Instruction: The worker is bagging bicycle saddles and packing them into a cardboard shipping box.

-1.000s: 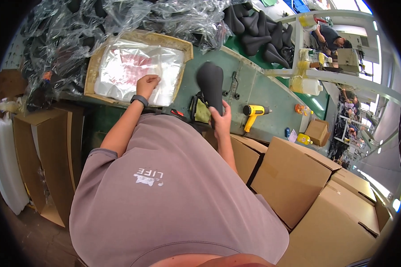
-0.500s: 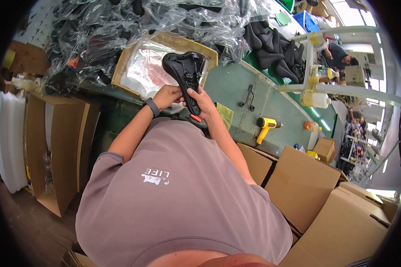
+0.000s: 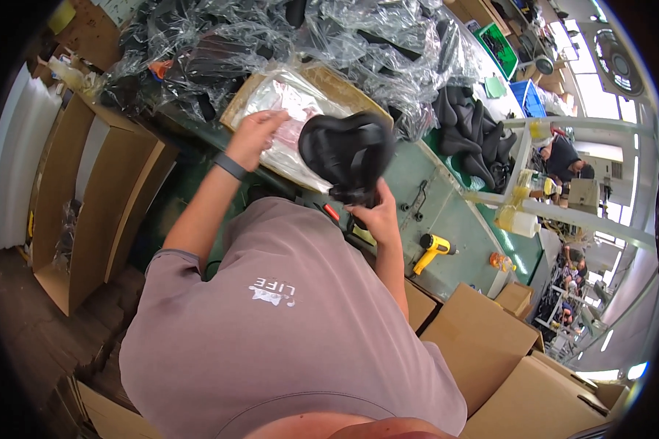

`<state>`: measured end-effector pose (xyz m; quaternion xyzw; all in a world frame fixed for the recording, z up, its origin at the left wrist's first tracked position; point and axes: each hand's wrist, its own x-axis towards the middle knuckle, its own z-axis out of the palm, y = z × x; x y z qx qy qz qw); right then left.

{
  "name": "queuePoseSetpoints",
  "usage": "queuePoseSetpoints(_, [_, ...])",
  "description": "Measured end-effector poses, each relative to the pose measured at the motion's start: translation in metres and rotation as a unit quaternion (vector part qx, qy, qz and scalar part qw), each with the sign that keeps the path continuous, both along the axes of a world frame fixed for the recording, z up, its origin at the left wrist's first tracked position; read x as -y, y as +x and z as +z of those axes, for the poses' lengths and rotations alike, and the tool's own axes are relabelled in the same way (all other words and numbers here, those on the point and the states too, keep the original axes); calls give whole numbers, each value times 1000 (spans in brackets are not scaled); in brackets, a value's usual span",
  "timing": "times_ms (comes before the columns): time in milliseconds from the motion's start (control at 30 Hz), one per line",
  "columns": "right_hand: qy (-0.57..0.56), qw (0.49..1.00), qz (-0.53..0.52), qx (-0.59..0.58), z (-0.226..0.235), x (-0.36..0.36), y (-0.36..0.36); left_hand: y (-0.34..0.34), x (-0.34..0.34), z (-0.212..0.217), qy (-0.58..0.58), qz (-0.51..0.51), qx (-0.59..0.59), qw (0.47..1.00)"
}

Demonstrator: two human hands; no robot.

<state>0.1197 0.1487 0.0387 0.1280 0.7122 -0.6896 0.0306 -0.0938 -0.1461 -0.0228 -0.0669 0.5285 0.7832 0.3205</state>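
Note:
A black bicycle saddle (image 3: pixel 346 150) is held up in my right hand (image 3: pixel 378 217), which grips its narrow end; the saddle is slightly blurred. My left hand (image 3: pixel 257 139) is off the saddle, fingers drawn together over a stack of clear plastic bags (image 3: pixel 297 162). Whether anything is pinched in those fingertips, I cannot tell. The bags lie in a shallow cardboard tray (image 3: pixel 337 82), partly hidden behind the saddle. A tool with a red handle (image 3: pixel 331 212) lies at the bench edge beside my right hand.
Plastic-wrapped saddles (image 3: pixel 220 55) are heaped behind the tray. More bare black saddles (image 3: pixel 476 135) pile up at the far right. On the green bench (image 3: pixel 447 205) lies a yellow heat gun (image 3: pixel 433 251). Cardboard boxes (image 3: pixel 483 336) stand at my right, an open carton (image 3: pixel 102 190) at my left.
My left hand has let go of the saddle and moved left to above the bags. My right hand has turned the saddle over and shifted it right. The view has swung slightly.

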Motion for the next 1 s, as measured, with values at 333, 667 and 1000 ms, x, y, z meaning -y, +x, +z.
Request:
queuePoseSetpoints(333, [-198, 935, -289, 60, -29, 10, -18, 89, -47, 29, 100, -320, -79, 939])
queuePoseSetpoints(667, [249, 960, 27, -128, 34, 22, -66, -86, -146, 61, 261, 221, -64, 938])
queuePoseSetpoints(1000, [74, 983, -25, 167, -102, -51, 47, -175, -142, -24, 98, 195, 52, 975])
